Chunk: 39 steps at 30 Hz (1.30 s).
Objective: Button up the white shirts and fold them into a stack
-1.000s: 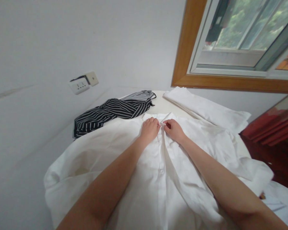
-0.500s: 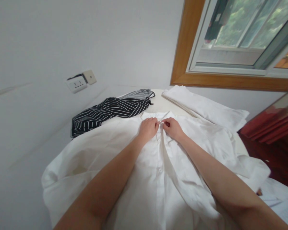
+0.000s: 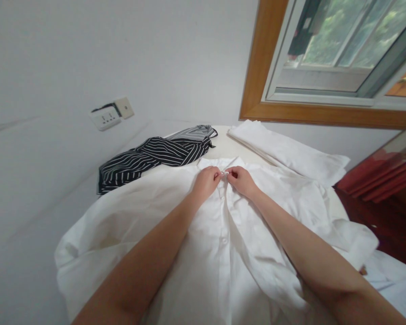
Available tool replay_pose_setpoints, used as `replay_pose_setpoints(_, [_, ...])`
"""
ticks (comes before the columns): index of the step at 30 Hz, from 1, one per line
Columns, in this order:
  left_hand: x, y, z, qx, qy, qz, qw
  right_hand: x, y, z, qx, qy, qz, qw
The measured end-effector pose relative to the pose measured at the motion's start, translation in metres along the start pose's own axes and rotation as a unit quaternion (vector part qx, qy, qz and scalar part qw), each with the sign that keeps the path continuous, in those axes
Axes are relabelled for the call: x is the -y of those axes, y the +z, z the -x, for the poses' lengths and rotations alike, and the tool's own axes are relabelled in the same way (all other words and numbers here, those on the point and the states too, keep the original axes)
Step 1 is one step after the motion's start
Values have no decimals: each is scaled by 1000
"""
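Observation:
A white button-up shirt [image 3: 203, 253] lies spread out with its collar at the far end and its front facing up. Just below the collar, my left hand [image 3: 206, 180] pinches one front edge of the shirt. Close beside it, my right hand [image 3: 241, 180] pinches the other front edge. The fingertips nearly meet, and a small bit of white cloth shows between them. Whether a button is in the fingers I cannot tell. Lower down, the right front panel hangs loose beside the button strip, where a button [image 3: 224, 241] shows.
Black-and-white striped cloth [image 3: 155, 153] lies behind the shirt on the left. A folded white garment [image 3: 287, 146] rests at the back right on the pale table [image 3: 223, 141]. A wall with a socket [image 3: 106, 118] and a wood-framed window [image 3: 252, 81] stand behind. Red fabric [image 3: 382, 176] hangs at right.
Both hands stay at the collar with only small finger movements, the fingertips drawing slightly apart. The whole view has shifted a little.

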<state>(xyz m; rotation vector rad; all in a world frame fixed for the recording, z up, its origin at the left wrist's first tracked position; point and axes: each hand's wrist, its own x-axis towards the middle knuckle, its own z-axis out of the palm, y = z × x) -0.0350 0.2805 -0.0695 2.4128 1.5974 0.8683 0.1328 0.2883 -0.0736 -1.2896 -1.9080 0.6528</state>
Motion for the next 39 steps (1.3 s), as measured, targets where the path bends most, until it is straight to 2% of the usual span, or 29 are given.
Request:
replay_pose_setpoints(9, [-5,-3,2,20,19,-4,1000,-7,-1,-1,13,-21,22,999])
replay_pose_setpoints(16, [-11,-5,3,26,51,-66,996,-7,-1,-1,16,-31,34,999])
replay_pose_setpoints(24, [-10,-3,4,33,56,-105,992,-5,-4,0,23,-52,33,998])
replay_pose_setpoints(31, [-15,-7,4,35,5,-115,993,0,-5,3,55,-63,36,996])
replay_pose_setpoints(35, [-16,-9,4,44,0,-117,992,-1,-7,4,68,-48,12,996])
replay_pose_setpoints(39, [-14,-8,6,44,2,-132,990,-1,-11,3,96,-67,1,993])
